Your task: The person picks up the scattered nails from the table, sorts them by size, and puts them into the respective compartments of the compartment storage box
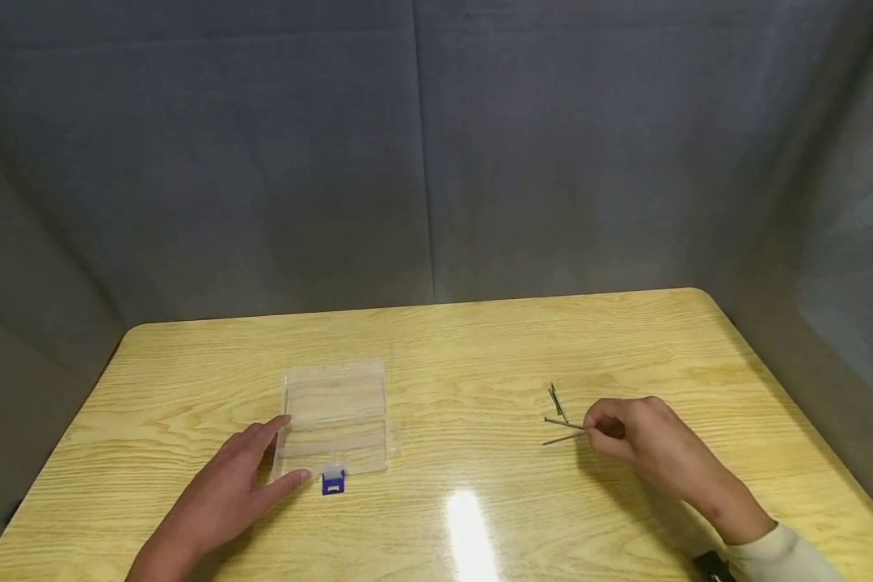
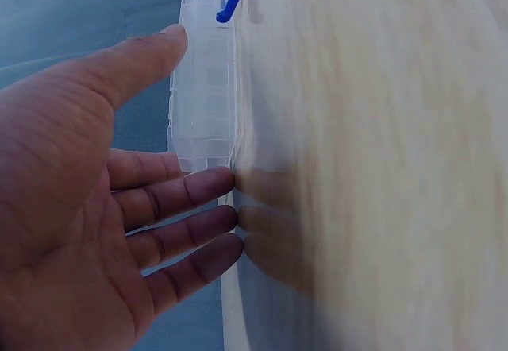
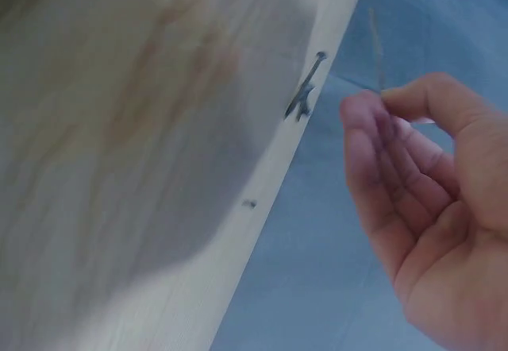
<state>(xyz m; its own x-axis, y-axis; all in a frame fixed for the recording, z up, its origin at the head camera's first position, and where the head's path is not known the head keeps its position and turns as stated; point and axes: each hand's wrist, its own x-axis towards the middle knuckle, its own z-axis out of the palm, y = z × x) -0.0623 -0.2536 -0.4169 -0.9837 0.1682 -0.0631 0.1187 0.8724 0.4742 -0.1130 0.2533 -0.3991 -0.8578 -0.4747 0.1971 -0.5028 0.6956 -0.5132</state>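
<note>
A clear plastic compartment box [image 1: 335,443] with a blue latch [image 1: 333,482] at its near edge lies on the left part of the table. My left hand [image 1: 234,477] rests around its left end, thumb by the near edge and fingers stretched along the side; in the left wrist view the fingertips [image 2: 210,183] sit right at the tabletop. On the right, my right hand [image 1: 643,440] pinches a thin nail [image 3: 376,45] between thumb and index finger. It points left, over the table. Several more nails [image 1: 556,400] lie loosely together just beyond the fingertips.
The wooden table [image 1: 436,356] has rounded far corners. Grey cloth [image 1: 262,162] hangs behind it and along both sides. A bright light reflection [image 1: 470,533] falls near the front. A small dark object [image 1: 713,564] shows by the right sleeve.
</note>
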